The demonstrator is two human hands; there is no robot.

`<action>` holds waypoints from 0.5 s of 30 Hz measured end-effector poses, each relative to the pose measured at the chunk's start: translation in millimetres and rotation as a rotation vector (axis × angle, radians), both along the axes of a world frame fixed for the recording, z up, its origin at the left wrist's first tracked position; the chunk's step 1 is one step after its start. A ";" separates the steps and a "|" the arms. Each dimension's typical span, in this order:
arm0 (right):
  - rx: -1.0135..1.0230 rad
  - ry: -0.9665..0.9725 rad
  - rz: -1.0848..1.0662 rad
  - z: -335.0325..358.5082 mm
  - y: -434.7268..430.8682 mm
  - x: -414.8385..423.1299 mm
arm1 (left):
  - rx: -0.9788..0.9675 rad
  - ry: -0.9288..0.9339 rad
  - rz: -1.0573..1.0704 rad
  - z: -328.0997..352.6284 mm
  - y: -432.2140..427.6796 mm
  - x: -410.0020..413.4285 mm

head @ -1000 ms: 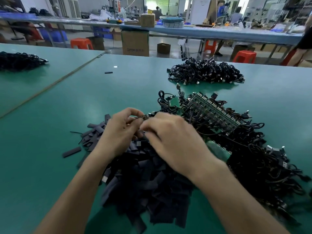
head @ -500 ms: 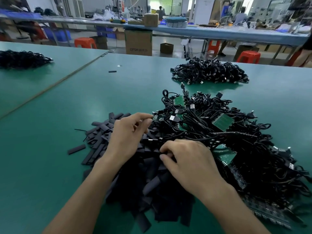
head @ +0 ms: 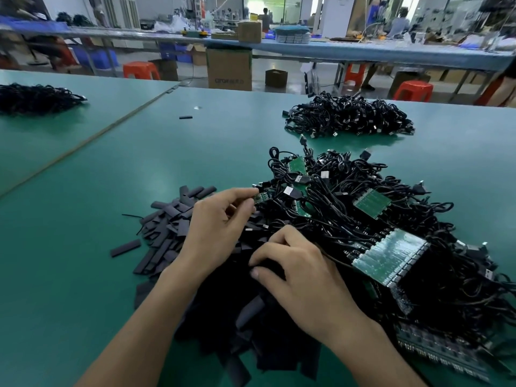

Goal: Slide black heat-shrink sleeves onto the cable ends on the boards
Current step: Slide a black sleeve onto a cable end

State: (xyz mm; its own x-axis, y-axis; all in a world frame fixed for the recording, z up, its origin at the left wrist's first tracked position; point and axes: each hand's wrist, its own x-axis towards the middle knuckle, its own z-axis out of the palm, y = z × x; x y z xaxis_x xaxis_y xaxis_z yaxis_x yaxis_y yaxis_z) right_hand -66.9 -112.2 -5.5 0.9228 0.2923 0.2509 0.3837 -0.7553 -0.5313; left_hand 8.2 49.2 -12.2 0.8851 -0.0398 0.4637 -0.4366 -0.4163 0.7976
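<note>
A heap of flat black heat-shrink sleeves (head: 167, 233) lies in front of me on the green table (head: 83, 275). To its right is a tangle of black cables with green boards (head: 391, 255) in it. My left hand (head: 215, 227) pinches a small green board end (head: 261, 197) at the edge of the tangle. My right hand (head: 301, 277) lies on the sleeve heap, its fingertips curled round a black sleeve (head: 265, 265); how much of the sleeve it holds is hidden under the fingers.
A second heap of black cables (head: 349, 115) sits farther back on the table, and another (head: 36, 97) at the far left. One loose sleeve (head: 185, 117) lies apart. Cardboard boxes (head: 229, 69), red stools and a long bench stand beyond the table's far edge.
My hands were together at a cable end; the right hand has dropped down onto the sleeve heap and the left now pinches a small board end. The view has shifted slightly.
</note>
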 end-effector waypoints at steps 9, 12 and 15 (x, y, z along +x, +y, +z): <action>0.810 0.162 -0.189 22.2 -11.4 13.6 | -0.072 -0.008 -0.041 9.7 -11.7 -1.7; 0.891 0.144 -0.248 23.3 -21.8 14.4 | 0.006 -0.058 -0.043 10.0 -14.8 -6.6; 0.849 0.085 -0.245 18.6 -25.5 13.3 | 0.081 -0.083 -0.074 10.7 -16.6 -11.7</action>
State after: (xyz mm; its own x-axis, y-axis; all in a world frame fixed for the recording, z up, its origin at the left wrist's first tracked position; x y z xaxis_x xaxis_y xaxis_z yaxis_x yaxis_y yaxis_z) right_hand -53.6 -137.6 13.0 0.9605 -0.1692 0.2209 0.1965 -0.1495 -0.9690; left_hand -3.5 32.6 -1.5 0.8372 -0.1445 0.5274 -0.5314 -0.4422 0.7225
